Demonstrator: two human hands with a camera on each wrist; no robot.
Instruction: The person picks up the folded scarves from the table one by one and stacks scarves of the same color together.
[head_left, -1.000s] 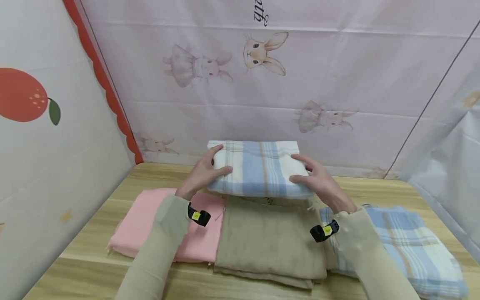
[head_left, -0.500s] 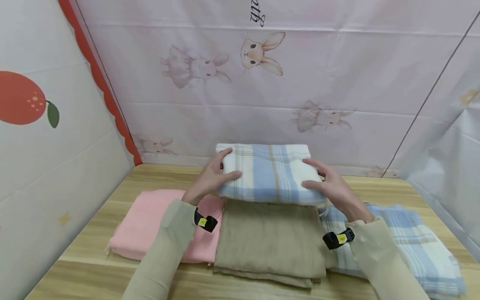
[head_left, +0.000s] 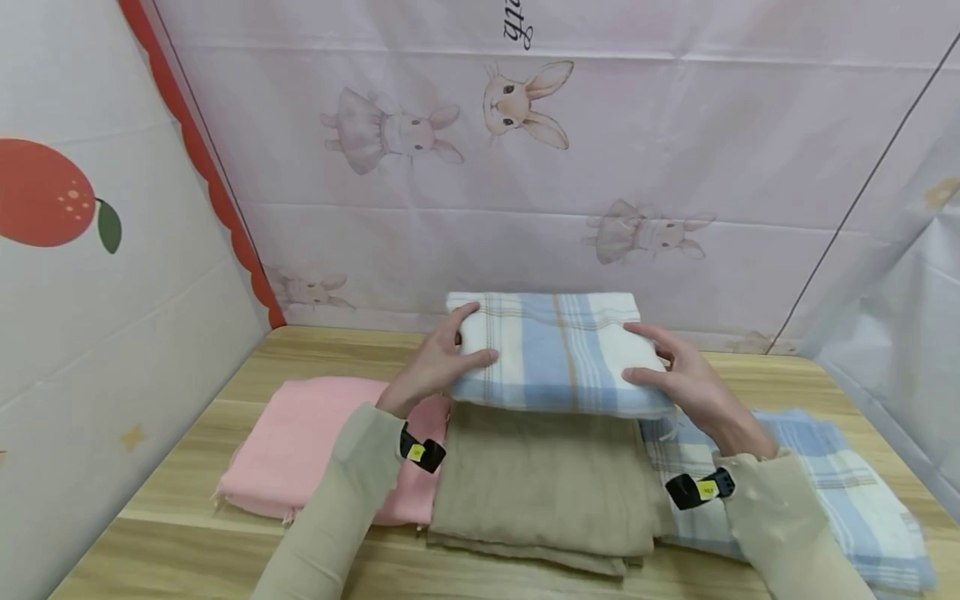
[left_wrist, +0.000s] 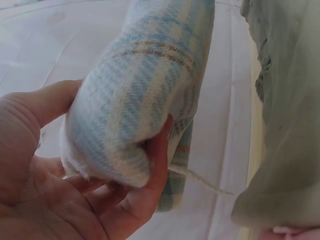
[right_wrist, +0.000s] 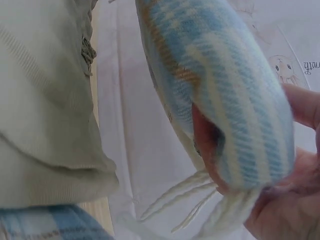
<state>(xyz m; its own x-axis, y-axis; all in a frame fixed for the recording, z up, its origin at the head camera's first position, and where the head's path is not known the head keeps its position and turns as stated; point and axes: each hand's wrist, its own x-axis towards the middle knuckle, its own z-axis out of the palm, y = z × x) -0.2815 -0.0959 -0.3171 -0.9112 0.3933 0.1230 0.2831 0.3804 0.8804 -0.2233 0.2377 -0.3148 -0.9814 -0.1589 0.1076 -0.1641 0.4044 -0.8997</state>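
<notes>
A folded blue-and-white plaid scarf (head_left: 555, 350) is held up between both hands, above the far part of a folded khaki cloth (head_left: 543, 483). My left hand (head_left: 431, 362) grips its left end, thumb on the near side and fingers curled beneath, as the left wrist view shows on the scarf (left_wrist: 135, 105). At the other end my right hand (head_left: 690, 375) pinches the scarf (right_wrist: 235, 100) between thumb and fingers. Pale twisted fringe (right_wrist: 185, 200) hangs from that end in the right wrist view. The held scarf hides the khaki cloth's far edge in the head view.
A folded pink cloth (head_left: 307, 442) lies left of the khaki one, partly under my left forearm. To the right, another blue-and-white plaid cloth (head_left: 847, 492) lies beneath my right forearm. All rest on a wooden table (head_left: 180, 492), backed by a rabbit-printed sheet (head_left: 420, 242).
Both hands have carried the held plaid scarf to the right and slightly toward me, keeping their grip. The cloths on the table have stayed in place.
</notes>
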